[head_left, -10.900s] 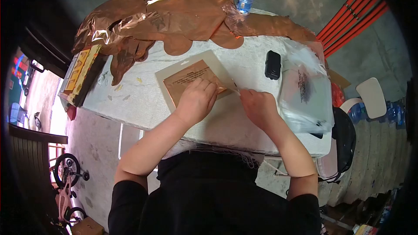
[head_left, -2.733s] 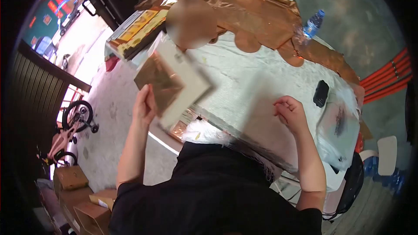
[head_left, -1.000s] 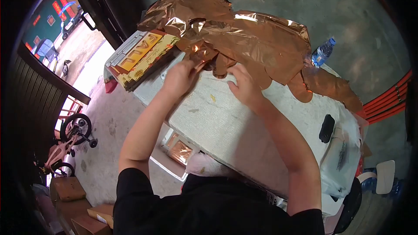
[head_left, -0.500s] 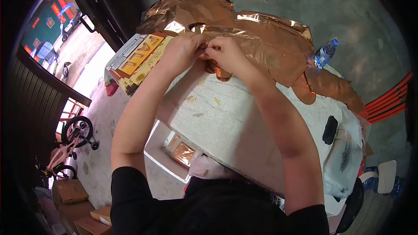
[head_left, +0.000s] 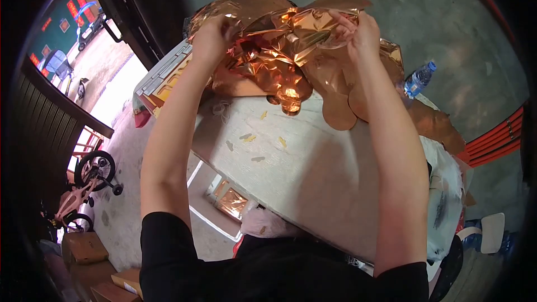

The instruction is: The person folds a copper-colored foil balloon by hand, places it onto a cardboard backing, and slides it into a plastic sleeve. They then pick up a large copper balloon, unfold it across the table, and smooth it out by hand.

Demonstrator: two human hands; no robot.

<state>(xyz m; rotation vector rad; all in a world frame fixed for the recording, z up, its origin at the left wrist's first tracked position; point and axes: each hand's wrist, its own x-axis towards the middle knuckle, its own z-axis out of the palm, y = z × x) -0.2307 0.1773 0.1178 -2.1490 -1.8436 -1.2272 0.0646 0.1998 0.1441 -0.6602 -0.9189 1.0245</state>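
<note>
A crinkled copper-coloured foil piece with rounded lobes, like a flat foil balloon, is stretched between my hands over the table's far side. My left hand is closed on its left part, with the fingertips partly hidden by the foil. At its upper right, my right hand pinches the edge between curled fingers. More flat copper foil lies underneath and to the right, with a round lobe hanging towards me. Small yellow and grey scraps lie on the white-covered table below the hands.
A printed box sits at the table's left edge, partly behind my left arm. A water bottle stands at the far right. Below the near edge is a white foam box. A small pink bicycle stands on the left floor.
My hands were together at the middle near the printed box. They have moved apart, left and right, spreading the foil between them. More scraps on the table now show.
</note>
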